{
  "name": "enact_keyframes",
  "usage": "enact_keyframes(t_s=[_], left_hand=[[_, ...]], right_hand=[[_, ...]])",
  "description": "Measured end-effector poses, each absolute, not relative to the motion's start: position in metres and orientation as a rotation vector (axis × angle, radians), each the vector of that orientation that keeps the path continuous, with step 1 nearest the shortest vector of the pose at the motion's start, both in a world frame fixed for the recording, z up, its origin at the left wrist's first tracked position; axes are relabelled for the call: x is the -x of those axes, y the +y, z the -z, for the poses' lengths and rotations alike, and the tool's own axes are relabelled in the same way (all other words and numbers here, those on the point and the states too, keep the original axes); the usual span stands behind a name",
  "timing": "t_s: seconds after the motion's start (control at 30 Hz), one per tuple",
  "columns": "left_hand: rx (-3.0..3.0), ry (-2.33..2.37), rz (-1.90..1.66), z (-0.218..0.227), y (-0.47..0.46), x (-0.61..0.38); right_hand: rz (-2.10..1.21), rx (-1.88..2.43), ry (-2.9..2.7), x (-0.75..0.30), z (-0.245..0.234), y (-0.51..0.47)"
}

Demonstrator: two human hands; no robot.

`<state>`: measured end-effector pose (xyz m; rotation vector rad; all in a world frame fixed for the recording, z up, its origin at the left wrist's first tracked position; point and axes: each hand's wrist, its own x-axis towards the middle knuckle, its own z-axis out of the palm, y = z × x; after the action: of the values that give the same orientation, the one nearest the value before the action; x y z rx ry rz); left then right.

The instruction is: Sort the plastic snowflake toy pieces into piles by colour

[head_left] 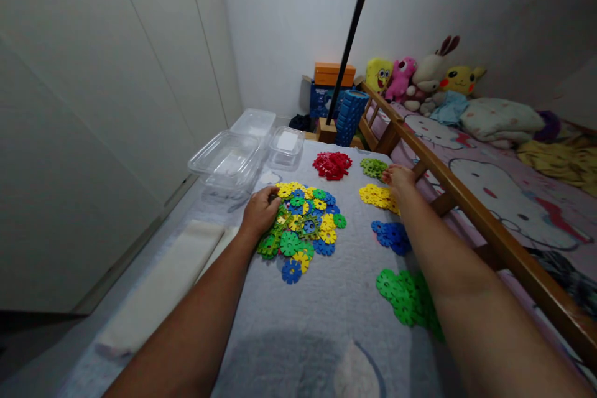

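A mixed heap of plastic snowflake building discs (305,224) in yellow, blue and green lies mid-table, with light green square pieces among them. My left hand (261,210) rests at the heap's left edge, its fingers curled against the pieces; what they grip, if anything, is hidden. On the right, my right hand (399,176) is beside a small light green pile (373,166), fingers drawn together at its edge, and I cannot make out what is in them. Below it lie yellow discs (377,196), blue discs (390,235) and green discs (405,295), partly covered by my forearm.
A red pile (332,165) lies at the far side. Clear plastic containers (224,158) and a smaller clear box (286,144) stand at the back left. Folded cream cloth (163,286) lies along the left. A wooden bed rail (466,189) borders the right side.
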<state>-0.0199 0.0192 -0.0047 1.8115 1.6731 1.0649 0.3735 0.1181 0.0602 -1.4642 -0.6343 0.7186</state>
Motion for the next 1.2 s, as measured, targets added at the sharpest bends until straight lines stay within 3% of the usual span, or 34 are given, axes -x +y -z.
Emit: enact_keyframes(t_s=[0.17,0.33,0.43,0.57,0.73,1.2], left_hand=[[-1.823,1.7,-1.085,0.008,0.022,0.02],[-1.831,1.717,-1.095,0.009,0.021,0.019],[-1.827,1.72,-1.101,0.007,0.02,0.018],[-1.824,1.716,-1.099,0.006,0.02,0.017],[-1.823,1.696,-1.101,0.005,0.021,0.018],[-1.829,1.698,-1.089,0.01,0.022,0.019]], right_hand=[[-0.846,1.474,-0.892,-0.322,-0.073,0.082],[-1.07,1.338,-1.784,-0.259,-0.07,0.034],[-0.834,1.26,-2.324,-0.234,-0.064,0.008],[-0.468,1.228,-2.627,-0.218,-0.057,-0.015],[-0.381,1.267,-2.627,-0.217,-0.051,-0.025],[-0.737,1.472,-1.885,-0.268,-0.053,0.024]])
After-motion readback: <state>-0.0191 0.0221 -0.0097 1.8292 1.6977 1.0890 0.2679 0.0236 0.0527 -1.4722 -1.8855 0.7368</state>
